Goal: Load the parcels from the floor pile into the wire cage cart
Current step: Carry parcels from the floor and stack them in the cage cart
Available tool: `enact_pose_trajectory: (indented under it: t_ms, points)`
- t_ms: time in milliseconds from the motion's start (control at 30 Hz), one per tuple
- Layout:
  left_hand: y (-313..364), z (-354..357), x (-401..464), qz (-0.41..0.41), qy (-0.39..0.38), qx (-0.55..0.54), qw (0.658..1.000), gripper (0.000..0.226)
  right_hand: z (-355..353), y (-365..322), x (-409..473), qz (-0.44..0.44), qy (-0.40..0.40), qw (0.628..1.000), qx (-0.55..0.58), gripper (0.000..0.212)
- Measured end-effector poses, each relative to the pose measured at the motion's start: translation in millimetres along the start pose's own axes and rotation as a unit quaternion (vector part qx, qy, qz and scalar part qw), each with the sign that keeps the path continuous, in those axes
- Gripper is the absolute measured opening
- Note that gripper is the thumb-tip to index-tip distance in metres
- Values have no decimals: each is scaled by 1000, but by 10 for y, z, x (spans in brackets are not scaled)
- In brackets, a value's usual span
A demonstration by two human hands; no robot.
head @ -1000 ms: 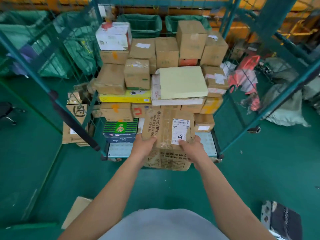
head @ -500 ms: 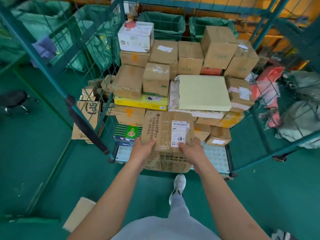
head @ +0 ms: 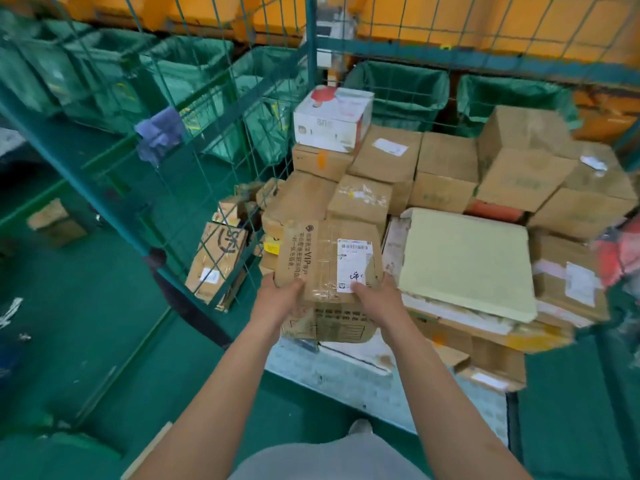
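Parcel (head: pixel 327 261), brown cardboard w/ white label, held at the cart's (head: pixel 221 109) open front edge, over the stack's near left part. Left hand (head: pixel 280 299) grips its near left corner, right hand (head: pixel 375 297) its near right corner, thumb on label. Bare cart floor (head: pixel 349 375) shows just below. Pale flat box (head: pixel 464 261) lies just right. Stacked boxes (head: pixel 446 168) fill the back up to the mesh wall.

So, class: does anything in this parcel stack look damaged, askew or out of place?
Yes. The box held by the left hand and right hand looks crumpled and heavily taped. The flat pale parcel sits skewed, overhanging the boxes beneath it.
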State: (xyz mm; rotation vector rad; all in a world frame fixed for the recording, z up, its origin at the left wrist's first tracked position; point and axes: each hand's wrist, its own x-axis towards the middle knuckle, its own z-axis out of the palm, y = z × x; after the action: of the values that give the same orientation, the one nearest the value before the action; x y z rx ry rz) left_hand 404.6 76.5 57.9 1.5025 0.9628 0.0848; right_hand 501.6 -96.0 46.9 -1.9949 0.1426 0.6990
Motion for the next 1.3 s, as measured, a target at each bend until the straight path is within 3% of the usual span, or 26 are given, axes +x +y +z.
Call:
enact_pose_trajectory:
  t_ms: [100, 300, 500, 600, 700, 800, 1000, 1100, 1233, 1300]
  points:
    - [241, 116, 213, 27, 34, 8, 999, 38, -88, -242, 363, -23, -19, 999, 26, 74]
    - [668, 141, 574, 75, 122, 131, 981, 45, -90, -717, 932, -31, -68, 995, 68, 58]
    - [1143, 103, 1140, 116, 148, 191, 963, 50, 40, -1172, 1360, -18, -79, 993, 86, 75]
    - [1335, 53, 1495, 126, 146, 194, 962, 59, 142, -1383, 1596, -8, -81, 992, 98, 78]
    - [1535, -13, 1916, 122, 130, 207, 962, 74, 256, -1612, 1878, -4, -71, 990, 121, 66]
    - [1730, -42, 2303, 126, 107, 228, 960, 75, 361, -1858, 2113, 1, -66, 989, 134, 62]
    - [1983, -89, 3055, 104, 68, 240, 963, 80, 607, -2162, 2594, 30, -38, 991, 125, 114]
    - [2055, -90, 3395, 93, 43, 238, 966, 91, 718, -2181, 2924, 27, -17, 992, 124, 108]
    - [2135, -71, 3661, 90, 24, 238, 967, 81, 789, -2288, 3111, 29, 12, 994, 107, 111]
    - [2142, -62, 3814, 93, 22, 231, 968, 72, 832, -2383, 3125, 27, 24, 994, 101, 99]
